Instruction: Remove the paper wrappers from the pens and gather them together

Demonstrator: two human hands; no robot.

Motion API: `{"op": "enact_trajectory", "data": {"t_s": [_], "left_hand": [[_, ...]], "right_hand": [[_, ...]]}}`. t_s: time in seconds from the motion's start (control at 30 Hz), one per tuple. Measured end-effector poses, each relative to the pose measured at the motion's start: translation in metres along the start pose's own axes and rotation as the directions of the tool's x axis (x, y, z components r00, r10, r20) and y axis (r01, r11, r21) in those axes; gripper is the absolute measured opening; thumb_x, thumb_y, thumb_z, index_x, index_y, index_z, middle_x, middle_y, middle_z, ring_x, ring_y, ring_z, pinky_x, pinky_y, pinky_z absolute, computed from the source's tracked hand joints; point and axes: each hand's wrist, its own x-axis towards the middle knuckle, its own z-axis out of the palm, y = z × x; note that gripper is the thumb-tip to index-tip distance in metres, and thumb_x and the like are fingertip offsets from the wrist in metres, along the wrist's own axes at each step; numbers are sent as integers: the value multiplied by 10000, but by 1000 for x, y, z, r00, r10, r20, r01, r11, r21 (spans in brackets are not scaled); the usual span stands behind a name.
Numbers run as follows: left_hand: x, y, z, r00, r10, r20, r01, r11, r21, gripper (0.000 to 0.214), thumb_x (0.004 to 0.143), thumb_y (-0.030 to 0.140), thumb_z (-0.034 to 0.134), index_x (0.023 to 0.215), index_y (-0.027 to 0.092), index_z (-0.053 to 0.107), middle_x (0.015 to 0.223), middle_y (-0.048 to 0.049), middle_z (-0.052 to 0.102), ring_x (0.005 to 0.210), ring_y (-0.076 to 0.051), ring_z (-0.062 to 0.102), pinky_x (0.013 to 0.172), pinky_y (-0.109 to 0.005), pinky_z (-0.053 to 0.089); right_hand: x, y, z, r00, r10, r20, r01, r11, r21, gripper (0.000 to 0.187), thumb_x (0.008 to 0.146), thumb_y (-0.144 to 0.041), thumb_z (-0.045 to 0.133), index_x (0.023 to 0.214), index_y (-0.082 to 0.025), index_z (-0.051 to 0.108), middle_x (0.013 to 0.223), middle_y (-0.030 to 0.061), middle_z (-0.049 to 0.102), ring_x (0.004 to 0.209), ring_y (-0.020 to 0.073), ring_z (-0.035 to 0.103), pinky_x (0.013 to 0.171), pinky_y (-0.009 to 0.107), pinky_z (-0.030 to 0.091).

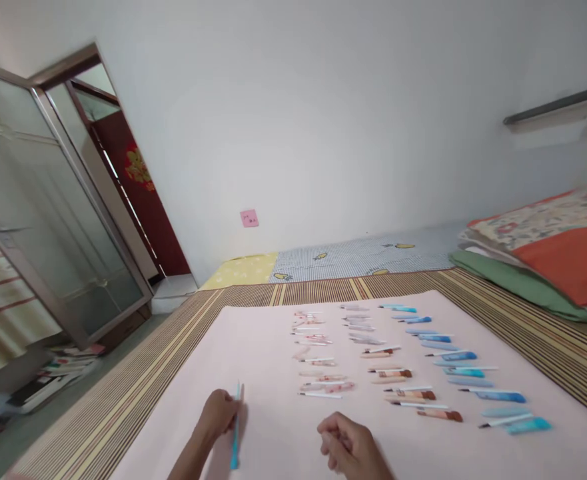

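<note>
My left hand [219, 412], fingers closed, pinches a slim light-blue pen [235, 440] and holds it lengthwise over the left part of a pale pink sheet [268, 373]. My right hand [348, 443] is curled in a loose fist near the sheet's front edge, with nothing visible in it. Beyond and right of it lie pen parts in columns: pink patterned pieces [328, 387], greyish-lilac pieces [360, 327], brown and peach pieces [438, 415] and blue pieces [500, 396]. Thin white sticks with dark tips, such as this pen refill [320, 395], lie among them.
The sheet lies on a brown striped mat [138, 360]. Folded orange and floral bedding [558, 240] and a green cushion [518, 283] are at the right. A checked cloth [343, 257] runs along the wall. A glass door [58, 200] stands at the left.
</note>
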Motion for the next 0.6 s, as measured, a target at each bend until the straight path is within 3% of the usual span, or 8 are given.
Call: {"op": "enact_trajectory", "data": {"t_s": [0.1,0.23,0.3,0.37,0.47,0.6], "left_hand": [[-19,9,17,984,2,178,49,957,-285,338,620,472,771,591,181,602,558,-24,589,510,-145,504,554,-291,420],[-57,24,73,955,88,283,80,842,-534,427,668,468,785,952,166,682,732,-21,644,576,-96,508,594,-225,433],[-72,33,102,908,180,379,138,725,-675,318,730,392,781,924,159,685,626,18,581,509,-70,438,513,-191,362],[-81,43,122,847,281,450,206,608,-767,209,745,294,792,855,145,693,649,7,608,519,-59,447,503,-177,343],[-82,56,136,814,316,488,269,539,-798,201,762,257,782,913,138,724,799,-46,694,602,-86,542,588,-202,421],[-78,61,136,861,299,411,221,508,-832,284,758,271,789,1011,155,731,837,-43,709,604,-89,545,595,-213,431]], "right_hand": [[-3,-13,-1,1000,6,5,-6,999,43,536,802,-698,574,817,-168,651,727,48,676,621,154,590,542,243,409],[-9,-34,-1,998,45,46,-50,991,121,641,820,-772,487,894,-162,669,818,80,704,686,165,630,578,243,451],[-10,-39,-3,994,84,65,-92,988,125,650,834,-783,443,882,-166,644,674,27,641,530,122,559,472,214,390],[-9,-38,-8,993,120,24,-122,986,110,650,796,-813,459,806,-178,595,522,-56,481,393,71,379,380,191,257],[-6,-33,-20,985,161,-70,-153,983,103,656,721,-844,513,750,-190,555,481,-114,303,382,43,191,364,193,134],[-4,-28,-36,985,169,-46,-167,985,38,605,801,-760,502,818,-169,632,490,-105,304,388,53,199,379,208,139]]}}
